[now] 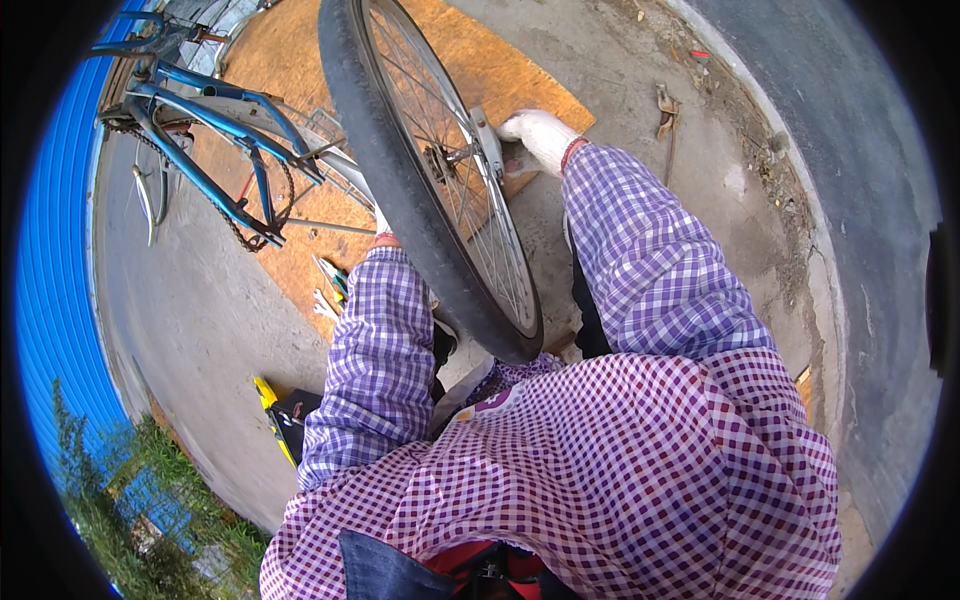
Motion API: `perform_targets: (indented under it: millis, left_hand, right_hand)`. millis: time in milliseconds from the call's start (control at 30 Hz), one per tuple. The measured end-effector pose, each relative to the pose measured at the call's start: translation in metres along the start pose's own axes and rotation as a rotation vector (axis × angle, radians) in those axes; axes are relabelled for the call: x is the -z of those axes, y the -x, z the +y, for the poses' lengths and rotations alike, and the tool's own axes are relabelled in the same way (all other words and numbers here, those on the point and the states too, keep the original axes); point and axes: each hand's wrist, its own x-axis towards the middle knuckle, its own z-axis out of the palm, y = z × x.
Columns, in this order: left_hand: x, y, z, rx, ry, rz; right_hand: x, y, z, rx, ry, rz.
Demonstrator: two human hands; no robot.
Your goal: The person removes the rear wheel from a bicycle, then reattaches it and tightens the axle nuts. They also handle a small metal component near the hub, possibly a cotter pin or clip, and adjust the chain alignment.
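A bicycle wheel (pixel 440 190) with a black tyre and thin spokes stands tilted in front of my body, its lower end close to my lap. At its hub side is a silver metal bracket (pixel 487 145). My right hand (pixel 542 138), in a white glove, is closed right beside this bracket; what its fingers hold is hidden. On the other side of the wheel, only a bit of my white-gloved left hand (pixel 381 222) shows at the cuff. The tyre hides its fingers.
A blue bicycle frame (pixel 205 110) with a chain lies at the far left, partly over a wooden board (pixel 285 55). Pliers (pixel 332 275) and a wrench (pixel 323 305) lie near my left forearm. A yellow-black case (pixel 285 415) sits at left. A blue corrugated wall (pixel 55 230) bounds that side.
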Motion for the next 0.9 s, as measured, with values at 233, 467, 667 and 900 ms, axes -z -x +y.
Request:
perform_targets:
  millis: [233, 467, 667, 900]
  left_hand:
    - [0.001, -0.004, -0.001, -0.008, 0.019, -0.019]
    - [0.005, -0.004, -0.006, -0.026, 0.004, -0.011]
    - [0.003, -0.003, -0.007, -0.053, -0.024, 0.003]
    - [0.008, -0.004, 0.0, 0.02, 0.079, -0.075]
  right_hand:
    - [0.002, -0.002, 0.009, 0.235, 0.381, -0.091]
    - [-0.014, 0.009, -0.006, 0.055, 0.557, 0.097]
    - [-0.011, 0.008, -0.001, 0.009, 0.081, 0.041]
    - [-0.006, 0.013, -0.003, 0.058, 0.141, -0.042]
